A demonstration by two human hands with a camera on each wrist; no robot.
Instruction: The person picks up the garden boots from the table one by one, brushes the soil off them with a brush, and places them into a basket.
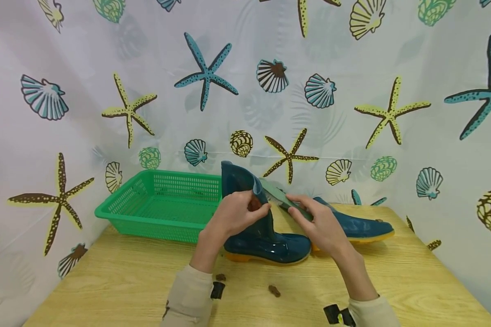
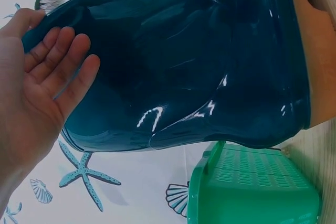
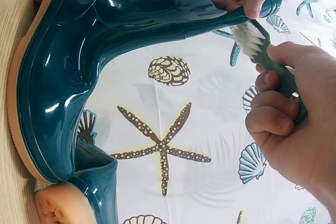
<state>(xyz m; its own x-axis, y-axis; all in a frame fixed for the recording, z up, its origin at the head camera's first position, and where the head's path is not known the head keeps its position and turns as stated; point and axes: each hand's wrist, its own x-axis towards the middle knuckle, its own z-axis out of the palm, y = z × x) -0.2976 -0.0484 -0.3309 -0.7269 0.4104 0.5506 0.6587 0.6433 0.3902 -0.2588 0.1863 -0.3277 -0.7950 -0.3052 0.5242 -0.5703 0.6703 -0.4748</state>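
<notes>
The wood-grain bench point(image 1: 311, 290) carries a green perforated plastic basket point(image 1: 180, 209) left of an upright glossy blue rubber boot point(image 1: 266, 243), a matching boot point(image 1: 352, 225) right of it. The left hand point(image 1: 238, 211) pinches the upright boot's rim; the right hand point(image 1: 321, 225) grips a green white-bristled brush point(image 3: 286, 81), perhaps touching the rim.

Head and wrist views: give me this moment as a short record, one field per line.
Left hand: grips the top edge of an upright blue rubber boot
Right hand: holds a green scrub brush, bristles by the boot's top
Second boot: on the wood-grain table, right of the upright one
Container: green plastic basket, left of the upright boot
On table: two small brown clumps
Backdrop: white sheet printed with shells and starfish
</notes>
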